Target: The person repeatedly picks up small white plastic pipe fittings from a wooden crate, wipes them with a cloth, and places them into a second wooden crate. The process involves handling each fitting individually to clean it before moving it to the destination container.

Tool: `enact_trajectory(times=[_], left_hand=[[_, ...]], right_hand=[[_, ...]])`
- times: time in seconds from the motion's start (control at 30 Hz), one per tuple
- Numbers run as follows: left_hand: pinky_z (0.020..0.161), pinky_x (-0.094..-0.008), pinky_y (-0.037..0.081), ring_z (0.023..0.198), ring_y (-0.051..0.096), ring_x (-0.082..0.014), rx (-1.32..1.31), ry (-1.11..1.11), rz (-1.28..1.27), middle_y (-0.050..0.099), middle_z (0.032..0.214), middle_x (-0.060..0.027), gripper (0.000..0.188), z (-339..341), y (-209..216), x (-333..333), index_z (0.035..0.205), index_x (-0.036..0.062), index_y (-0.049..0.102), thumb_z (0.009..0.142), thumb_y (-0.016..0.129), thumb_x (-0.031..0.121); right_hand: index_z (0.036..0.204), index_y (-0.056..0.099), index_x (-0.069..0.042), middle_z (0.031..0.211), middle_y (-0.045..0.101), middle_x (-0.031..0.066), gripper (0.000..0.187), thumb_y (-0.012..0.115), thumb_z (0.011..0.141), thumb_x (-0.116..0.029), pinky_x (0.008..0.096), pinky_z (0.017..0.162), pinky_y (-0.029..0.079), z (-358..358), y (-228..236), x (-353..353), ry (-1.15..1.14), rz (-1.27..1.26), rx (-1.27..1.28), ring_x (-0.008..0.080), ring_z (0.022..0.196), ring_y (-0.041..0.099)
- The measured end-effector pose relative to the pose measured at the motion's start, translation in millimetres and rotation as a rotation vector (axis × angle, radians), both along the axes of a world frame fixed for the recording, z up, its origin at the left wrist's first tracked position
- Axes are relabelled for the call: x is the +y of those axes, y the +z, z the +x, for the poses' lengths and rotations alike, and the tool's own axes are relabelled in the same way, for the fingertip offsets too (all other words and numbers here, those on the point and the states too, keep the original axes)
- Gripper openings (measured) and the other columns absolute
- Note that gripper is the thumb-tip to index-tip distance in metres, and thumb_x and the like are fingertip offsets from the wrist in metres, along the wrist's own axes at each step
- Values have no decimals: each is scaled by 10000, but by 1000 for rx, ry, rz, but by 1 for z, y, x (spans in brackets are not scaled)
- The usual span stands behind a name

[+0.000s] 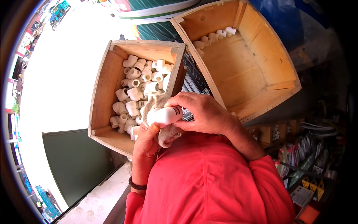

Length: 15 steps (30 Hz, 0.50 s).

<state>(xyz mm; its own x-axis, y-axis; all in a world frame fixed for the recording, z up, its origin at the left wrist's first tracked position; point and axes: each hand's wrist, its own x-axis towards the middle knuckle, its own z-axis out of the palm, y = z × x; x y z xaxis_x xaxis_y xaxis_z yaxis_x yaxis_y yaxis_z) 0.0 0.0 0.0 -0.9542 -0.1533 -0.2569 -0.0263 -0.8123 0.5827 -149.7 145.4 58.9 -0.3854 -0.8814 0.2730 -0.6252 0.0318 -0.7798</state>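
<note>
In front of my red top, both hands hold a white plastic pipe elbow [168, 115] with small dark print on it. A beige cloth [169, 137] wraps partly around the fitting from behind and below. My left hand [148, 137] is closed on the cloth and the elbow, its thumb pressing the near side; its other fingers are hidden. From the right, my right hand [205, 112] grips the fitting's right end between bent fingers and thumb. Just beyond my left hand, a wooden box [101, 84] holds many loose white pipe elbows [135, 93] in a heap.
A second wooden box [244, 71], at the upper right, has a row of white elbows [213, 37] along its far left side. A black wire crate [195, 76] shows between the boxes. Shelves with packaged goods [298, 156] stand at right; a dark green panel [74, 160] lies left.
</note>
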Motion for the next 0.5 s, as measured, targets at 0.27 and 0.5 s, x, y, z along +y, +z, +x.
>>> enact_trajectory(times=[0.27, 0.5], left_hand=[[718, -346, 555, 930, 622, -222, -45, 77, -129, 594, 1105, -122, 596, -6, 4, 10, 1241, 0, 469, 797, 736, 295], [723, -349, 557, 955, 621, -231, -39, 60, -154, 580, 1141, -139, 568, -8, 8, 18, 1271, -15, 443, 847, 683, 278]], right_hand=[[972, 561, -79, 886, 602, 80, 341, 748, 689, -119, 356, 697, 505, -7, -6, 7, -12, 6, 24, 275, 824, 620], [937, 595, -83, 878, 603, 63, 315, 770, 682, -145, 347, 677, 506, -15, 1, 16, -22, -27, 90, 253, 794, 622]])
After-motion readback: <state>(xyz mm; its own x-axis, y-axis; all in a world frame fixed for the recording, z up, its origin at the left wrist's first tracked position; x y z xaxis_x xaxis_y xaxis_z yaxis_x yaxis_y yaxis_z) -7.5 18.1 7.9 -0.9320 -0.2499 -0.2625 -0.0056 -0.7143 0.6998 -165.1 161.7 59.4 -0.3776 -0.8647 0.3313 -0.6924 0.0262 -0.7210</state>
